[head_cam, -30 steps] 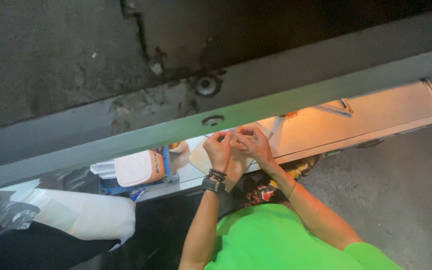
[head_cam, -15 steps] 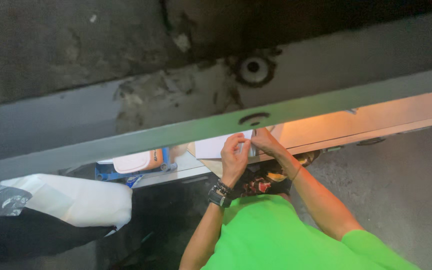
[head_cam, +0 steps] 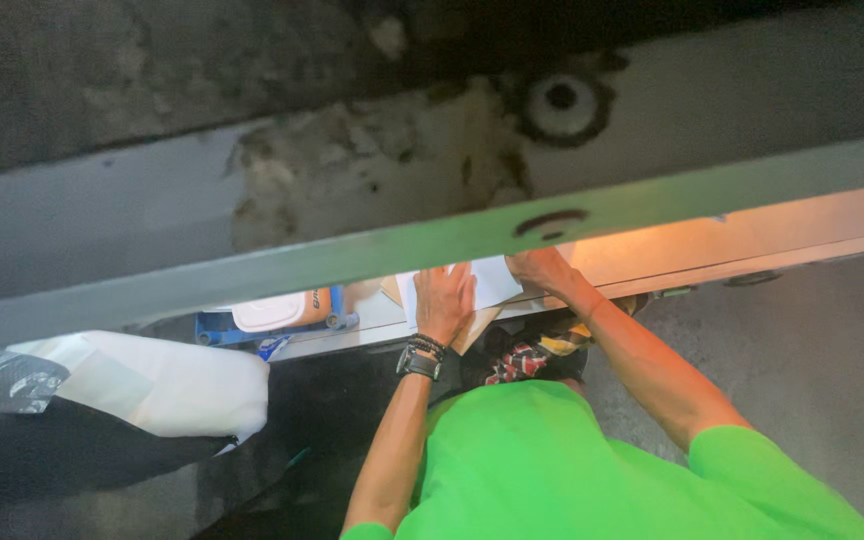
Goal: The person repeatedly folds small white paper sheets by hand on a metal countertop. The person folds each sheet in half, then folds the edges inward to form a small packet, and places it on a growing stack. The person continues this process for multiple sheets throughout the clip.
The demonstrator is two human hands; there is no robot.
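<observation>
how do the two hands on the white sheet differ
The left hand lies flat, fingers spread on the white sheet, in full view; the right hand sits at the sheet's far edge, partly hidden under the grey beam. The left wrist carries a dark watch; the right wrist is bare. Both are bare hands touching the same sheet.

A bright green short-sleeved shirt [head_cam: 542, 460], a white sheet of paper [head_cam: 487, 280], a black wrist strap [head_cam: 419, 360], a red-and-yellow patterned cloth [head_cam: 532, 355], and a white-and-orange plastic container [head_cam: 277, 310] on a blue tray [head_cam: 217, 328].
</observation>
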